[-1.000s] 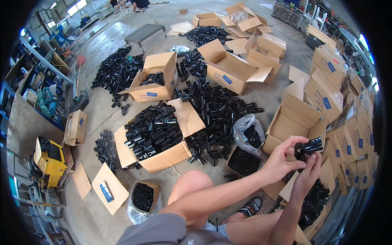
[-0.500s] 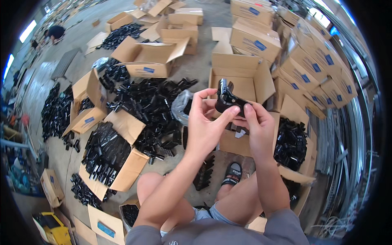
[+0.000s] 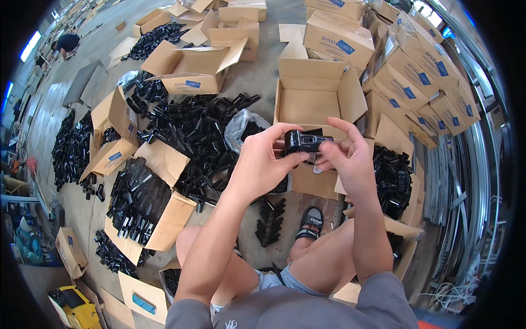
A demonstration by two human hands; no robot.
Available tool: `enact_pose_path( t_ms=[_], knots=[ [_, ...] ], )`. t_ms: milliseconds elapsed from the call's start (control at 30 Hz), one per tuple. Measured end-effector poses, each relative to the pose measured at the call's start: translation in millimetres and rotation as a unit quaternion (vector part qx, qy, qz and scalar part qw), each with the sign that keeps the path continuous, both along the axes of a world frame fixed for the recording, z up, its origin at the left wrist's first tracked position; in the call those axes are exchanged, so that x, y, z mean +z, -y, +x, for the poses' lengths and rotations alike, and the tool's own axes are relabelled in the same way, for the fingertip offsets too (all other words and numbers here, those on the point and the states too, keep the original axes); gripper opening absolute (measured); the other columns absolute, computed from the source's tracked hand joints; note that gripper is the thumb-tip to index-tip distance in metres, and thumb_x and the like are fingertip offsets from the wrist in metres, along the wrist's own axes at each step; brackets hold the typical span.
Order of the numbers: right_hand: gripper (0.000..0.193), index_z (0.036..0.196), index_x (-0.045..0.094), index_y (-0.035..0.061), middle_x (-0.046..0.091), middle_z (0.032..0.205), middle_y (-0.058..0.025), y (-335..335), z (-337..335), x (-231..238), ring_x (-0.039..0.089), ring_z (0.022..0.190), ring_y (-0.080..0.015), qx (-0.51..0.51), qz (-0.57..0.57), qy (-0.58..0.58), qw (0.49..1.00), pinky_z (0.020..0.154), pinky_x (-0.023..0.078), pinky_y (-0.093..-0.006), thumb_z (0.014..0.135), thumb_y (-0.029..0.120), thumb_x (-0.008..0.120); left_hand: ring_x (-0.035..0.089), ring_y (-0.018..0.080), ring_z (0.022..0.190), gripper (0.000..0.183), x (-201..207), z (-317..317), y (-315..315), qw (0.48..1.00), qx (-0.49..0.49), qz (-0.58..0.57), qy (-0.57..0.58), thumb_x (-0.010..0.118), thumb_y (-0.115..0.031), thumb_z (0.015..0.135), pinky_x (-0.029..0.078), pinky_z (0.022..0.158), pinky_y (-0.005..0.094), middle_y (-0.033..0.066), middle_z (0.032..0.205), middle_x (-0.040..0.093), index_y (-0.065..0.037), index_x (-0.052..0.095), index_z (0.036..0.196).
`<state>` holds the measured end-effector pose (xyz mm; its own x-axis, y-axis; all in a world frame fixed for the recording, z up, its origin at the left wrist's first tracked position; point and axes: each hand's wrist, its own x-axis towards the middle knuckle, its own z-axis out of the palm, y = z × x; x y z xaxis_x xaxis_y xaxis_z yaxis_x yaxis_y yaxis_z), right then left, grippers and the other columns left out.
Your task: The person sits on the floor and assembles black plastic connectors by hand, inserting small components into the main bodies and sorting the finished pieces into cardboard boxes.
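Note:
In front of my chest I hold a glossy black pipe fitting (image 3: 308, 141), now lying roughly level, with a hole in its upper face. My left hand (image 3: 262, 159) is closed on its left end, the thumb along the near side. At the other end, my right hand (image 3: 350, 159) pinches it with thumb and curled fingers, while the index finger is raised. Below and beyond both hands stands an open cardboard box (image 3: 309, 104). A neat stack of black fittings (image 3: 270, 222) lies on the floor beside my sandalled foot (image 3: 310, 222).
Heaps of black fittings (image 3: 197, 137) cover the floor to the left, around a clear plastic bag (image 3: 235, 130) and open boxes (image 3: 170, 216). At right, a box of fittings (image 3: 392, 183) stands before stacked closed cartons (image 3: 411, 71) and long metal profiles (image 3: 460, 192).
The fitting has turned from upright-tilted to nearly level. My right hand has loosened its grip, its index finger lifting away. The view has shifted slightly.

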<state>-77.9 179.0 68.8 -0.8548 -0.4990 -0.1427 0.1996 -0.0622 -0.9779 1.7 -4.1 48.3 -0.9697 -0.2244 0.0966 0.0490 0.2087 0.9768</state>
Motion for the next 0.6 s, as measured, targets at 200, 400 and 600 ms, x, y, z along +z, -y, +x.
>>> enact_pose_path(
  t_ms=[200,400,600],
  knots=[
    [0.033,0.115,0.068,-0.0004,0.07,0.105,-0.0072,-12,-8,-16,0.068,0.088,-0.0147,0.035,0.124,-0.236,0.963,0.078,0.054,-0.0278,0.086,0.012,0.081,0.066,0.0066,0.09,0.034,-5,1,9,0.991,-0.064,0.092,0.073,0.079,-0.001,0.086,0.054,0.08,0.0238,0.0025,0.102,0.072,0.004,0.066,0.116],
    [0.03,0.114,0.066,-0.0006,0.07,0.108,-0.0067,-14,-1,-12,0.067,0.095,-0.0128,0.059,0.154,-0.285,0.944,0.082,0.053,-0.029,0.088,0.007,0.079,0.065,0.007,0.093,0.035,-3,1,3,0.991,-0.088,0.037,0.097,0.08,-0.003,0.085,0.053,0.08,0.0242,0.0023,0.102,0.071,0.003,0.065,0.117],
    [0.028,0.117,0.063,-0.0015,0.071,0.103,-0.0062,-16,-3,-13,0.066,0.097,-0.0116,0.081,0.051,-0.111,0.989,0.089,0.054,-0.0278,0.092,0.005,0.075,0.063,0.0075,0.095,0.04,-5,3,3,0.987,-0.104,0.107,0.059,0.079,-0.003,0.087,0.052,0.084,0.025,0.002,0.105,0.069,0.002,0.062,0.123]
  ],
)
